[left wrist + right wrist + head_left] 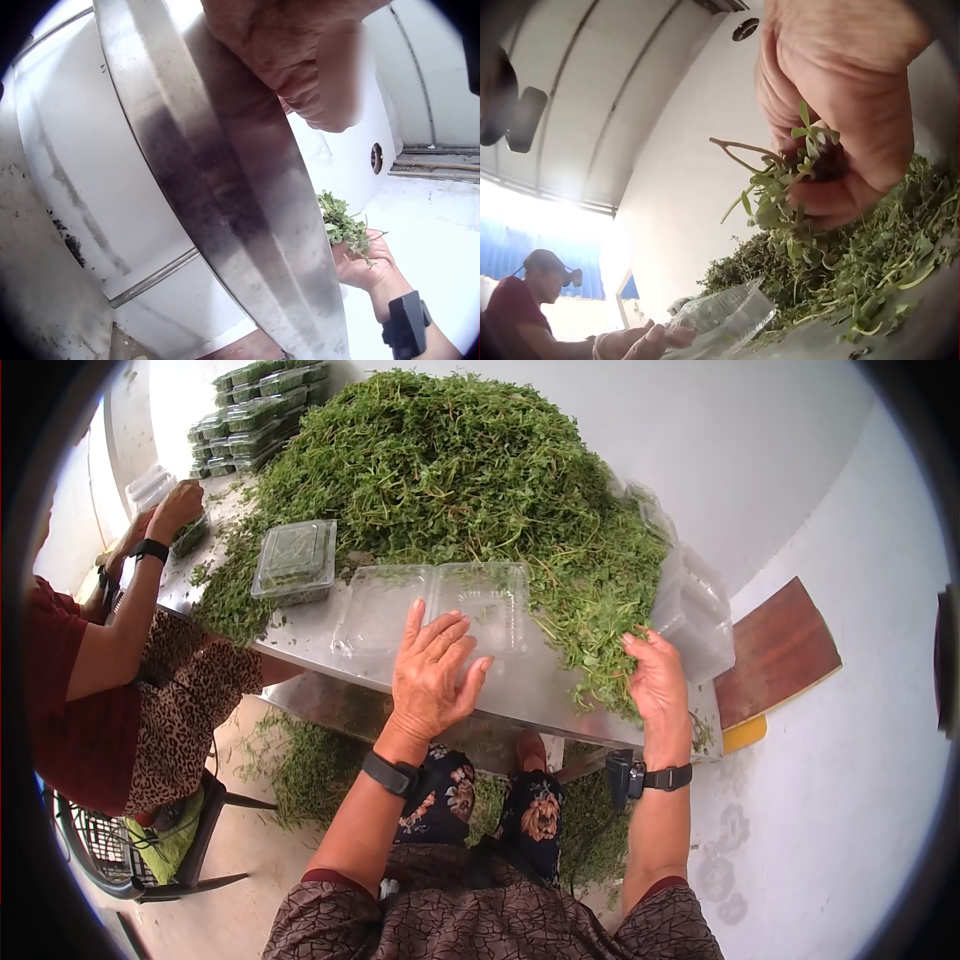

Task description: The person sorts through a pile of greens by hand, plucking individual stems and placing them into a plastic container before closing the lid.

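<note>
My left hand (435, 670) hovers over the near edge of an open clear plastic clamshell box (485, 600), fingers extended and thumb spread, holding nothing. The box lies flat on the metal table, its two halves side by side. At the right end of the heap, my right hand (660, 675) grips a bunch of green leafy stems (780, 199), with thumb and fingers curled round it. Some stems stick out past the fingers in the right wrist view. Behind both hands rises a large heap of the same greens (450, 460).
A closed box of greens (295, 560) sits left of the open one. Filled boxes (260, 420) are stacked at the back left. Nested clear boxes (690, 610) and a reddish-brown board (780, 650) are at the right. Another person (90, 670) works at the left, near a chair (130, 860).
</note>
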{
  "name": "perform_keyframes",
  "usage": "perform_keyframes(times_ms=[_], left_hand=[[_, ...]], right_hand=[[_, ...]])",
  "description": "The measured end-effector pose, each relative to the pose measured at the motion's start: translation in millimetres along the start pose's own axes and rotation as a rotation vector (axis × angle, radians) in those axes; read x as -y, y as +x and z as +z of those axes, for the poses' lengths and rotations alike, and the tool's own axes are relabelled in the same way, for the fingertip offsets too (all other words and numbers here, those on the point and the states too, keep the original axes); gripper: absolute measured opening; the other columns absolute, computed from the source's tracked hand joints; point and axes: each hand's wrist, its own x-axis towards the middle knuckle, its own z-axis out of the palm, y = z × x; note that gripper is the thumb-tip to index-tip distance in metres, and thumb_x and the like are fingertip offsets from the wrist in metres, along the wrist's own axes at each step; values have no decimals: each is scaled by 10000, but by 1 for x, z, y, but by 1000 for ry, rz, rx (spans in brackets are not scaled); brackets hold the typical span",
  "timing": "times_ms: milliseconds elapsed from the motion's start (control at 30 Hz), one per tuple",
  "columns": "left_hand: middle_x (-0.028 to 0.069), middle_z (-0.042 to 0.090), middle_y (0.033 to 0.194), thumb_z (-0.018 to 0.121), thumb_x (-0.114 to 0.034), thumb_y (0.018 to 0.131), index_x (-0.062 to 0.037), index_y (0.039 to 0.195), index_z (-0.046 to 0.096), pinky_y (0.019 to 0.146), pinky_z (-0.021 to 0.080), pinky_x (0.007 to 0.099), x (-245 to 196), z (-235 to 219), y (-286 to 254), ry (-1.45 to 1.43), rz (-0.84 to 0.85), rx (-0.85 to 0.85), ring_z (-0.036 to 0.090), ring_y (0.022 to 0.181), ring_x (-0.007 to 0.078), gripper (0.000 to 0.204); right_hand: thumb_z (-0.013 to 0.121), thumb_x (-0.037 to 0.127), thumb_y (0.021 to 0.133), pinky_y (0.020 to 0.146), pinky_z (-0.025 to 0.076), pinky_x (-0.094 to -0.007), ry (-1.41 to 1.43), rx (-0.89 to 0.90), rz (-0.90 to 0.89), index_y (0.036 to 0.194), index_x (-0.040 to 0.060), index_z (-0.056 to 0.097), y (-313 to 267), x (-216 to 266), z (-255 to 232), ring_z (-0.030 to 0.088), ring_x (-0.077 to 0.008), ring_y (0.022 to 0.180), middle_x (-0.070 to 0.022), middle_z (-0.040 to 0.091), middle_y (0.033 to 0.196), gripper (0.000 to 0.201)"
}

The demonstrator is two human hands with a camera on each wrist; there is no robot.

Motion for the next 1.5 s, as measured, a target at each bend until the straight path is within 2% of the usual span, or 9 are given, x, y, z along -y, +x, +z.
perform_keyframes(times_ms=[167,333,567,800,933,1033,1167,1333,1500], left_hand=[[129,651,1036,717,-139,729,-29,902,629,1126,273,527,0,-1,0,-2,21,-11,589,1080,287,223],[120,668,1044,693,-115,718,-27,906,668,1123,265,540,-1,0,0,-31,-13,-12,599,1090,293,209],[121,667,1051,698,-122,728,-28,953,655,1122,266,542,0,-2,0,-19,27,8,601,1089,289,247],[114,666,1037,699,-126,732,-31,959,654,1126,262,538,0,-1,0,-12,45,27,599,1088,280,250],[105,665,1020,701,-128,731,-40,958,654,1126,261,538,-1,-3,1,-4,44,35,600,1078,277,248],[94,662,997,704,-127,722,-50,950,652,1127,258,538,-2,-5,2,4,44,47,603,1056,269,246],[79,645,966,712,-123,701,-61,952,643,1121,263,533,-1,-5,2,3,53,39,602,1021,256,268],[75,626,959,715,-119,691,-61,961,636,1100,285,521,-3,-5,1,-2,49,16,596,1002,262,287],[82,624,946,713,-115,676,-45,947,638,1072,312,500,-3,-4,1,3,42,-20,594,1005,278,290]], right_hand=[[659,-7,821,750,470,-285,121,-67,41,1148,-6,539,5,-11,-6,583,-133,859,-41,632,933,348],[641,26,823,657,507,-413,222,-216,141,1198,36,487,0,-17,0,583,-181,879,-44,602,1045,404],[596,28,837,655,525,-400,267,-154,207,1206,20,483,6,-20,1,597,-189,889,-49,602,1053,386],[588,46,864,645,559,-335,279,72,-1,1125,-28,529,-3,8,66,631,-177,820,-94,625,983,277],[598,93,900,692,534,-344,83,201,-22,1030,1,583,6,2,95,620,-172,818,-74,641,949,160],[571,213,954,708,551,-314,-247,259,-33,1059,-33,599,7,-7,107,618,-180,891,-88,626,1011,269],[581,226,949,715,550,-294,-400,120,-105,1162,-60,583,-6,-3,112,644,-163,887,-112,654,1002,357],[592,221,939,703,551,-281,-361,138,-148,1146,-66,591,-3,0,85,657,-181,892,-120,656,1001,354],[625,180,900,681,536,-304,-662,-22,-206,1061,-70,632,0,-2,37,663,-171,838,-113,684,897,298]])
